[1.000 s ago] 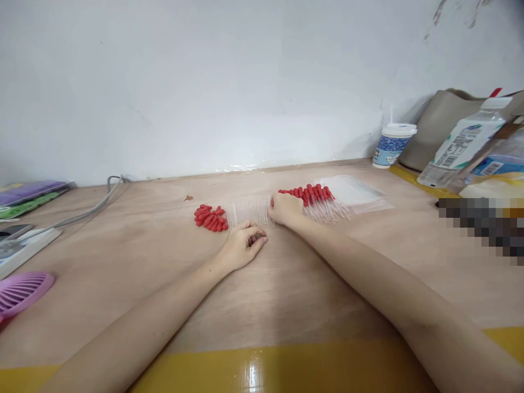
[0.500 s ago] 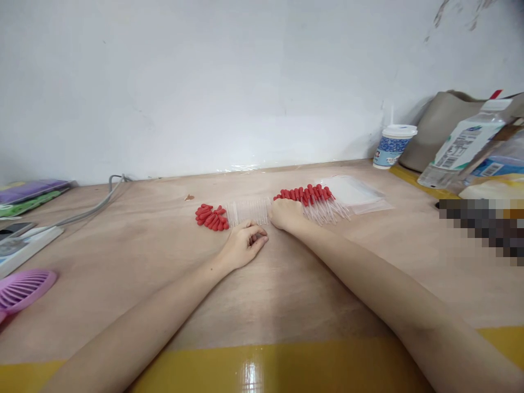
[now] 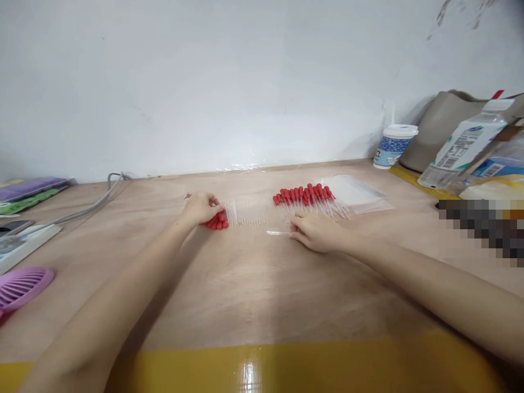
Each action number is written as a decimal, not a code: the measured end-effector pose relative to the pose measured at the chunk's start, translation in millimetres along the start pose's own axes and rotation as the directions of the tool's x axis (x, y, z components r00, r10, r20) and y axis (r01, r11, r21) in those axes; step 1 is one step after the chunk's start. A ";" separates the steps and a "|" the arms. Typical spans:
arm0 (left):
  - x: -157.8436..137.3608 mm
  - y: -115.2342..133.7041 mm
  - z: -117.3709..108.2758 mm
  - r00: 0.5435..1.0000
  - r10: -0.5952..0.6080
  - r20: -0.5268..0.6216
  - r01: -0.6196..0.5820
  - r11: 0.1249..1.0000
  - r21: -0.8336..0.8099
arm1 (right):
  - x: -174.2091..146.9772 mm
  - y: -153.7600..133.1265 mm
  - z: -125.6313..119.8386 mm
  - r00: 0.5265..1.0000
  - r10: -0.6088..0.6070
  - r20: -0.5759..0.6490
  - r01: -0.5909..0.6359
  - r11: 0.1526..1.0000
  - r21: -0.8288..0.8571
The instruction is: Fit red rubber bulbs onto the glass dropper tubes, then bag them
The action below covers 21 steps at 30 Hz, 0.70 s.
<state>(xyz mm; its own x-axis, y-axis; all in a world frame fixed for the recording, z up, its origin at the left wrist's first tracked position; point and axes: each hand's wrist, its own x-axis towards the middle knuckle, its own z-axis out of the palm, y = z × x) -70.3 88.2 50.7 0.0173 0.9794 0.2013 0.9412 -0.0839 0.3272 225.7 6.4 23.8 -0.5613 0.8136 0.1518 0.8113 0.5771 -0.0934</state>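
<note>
We pinch clear tube (image 3: 278, 233) in right hand (image 3: 314, 231), pointing nine o'clock. Left hand (image 3: 201, 208) over red bulbs (image 3: 216, 222), nine o'clock of tube row (image 3: 248, 213); we cannot tell its finger grip.

Wall, one: pale grey-white, flat, matt, painted in look (image 3: 245, 82), spanning the far side before me; faint scuffs; brown streaked stains (image 3: 444, 12) high at far right.

Table, one: light brown, wood-grained top (image 3: 229, 295), its far side meeting the wall; small brown patch (image 3: 187, 196) at far left of centre. Edging: broad glossy yellow band (image 3: 196, 371) along the side nearest me; narrower yellow strip (image 3: 413, 177) at far right. Clear, shiny film-like strip (image 3: 243, 167) where wall meets tabletop.

Light: soft and even on the wall; white glare (image 3: 249, 375) on the near band, tabletop dimmer to my right of it.
</note>
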 end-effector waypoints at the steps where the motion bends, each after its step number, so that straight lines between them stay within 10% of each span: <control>1: 4.1 -0.4 0.8 0.999 -0.026 0.035 0.026 1.000 0.008 | -0.3 0.9 2.1 1.000 -0.005 -0.010 0.005 1.000 0.028; 12: 6.4 10.6 1.9 0.958 -0.146 0.246 0.157 0.987 -0.025 | 6.2 -11.7 29.1 0.970 0.188 -0.154 -0.130 0.936 0.327; 21: -26.5 38.4 16.6 0.967 0.194 -0.166 -0.238 0.921 -0.308 | 4.4 -14.4 39.1 0.947 0.216 -0.237 -0.137 0.941 0.310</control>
<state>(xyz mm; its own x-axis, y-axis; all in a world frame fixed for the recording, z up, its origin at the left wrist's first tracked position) -29.0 62.1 42.6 0.1435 0.9002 0.4111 0.7588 -0.3668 0.5383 205.2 4.4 -12.7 -0.3175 0.8785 0.3570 0.7895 0.4534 -0.4136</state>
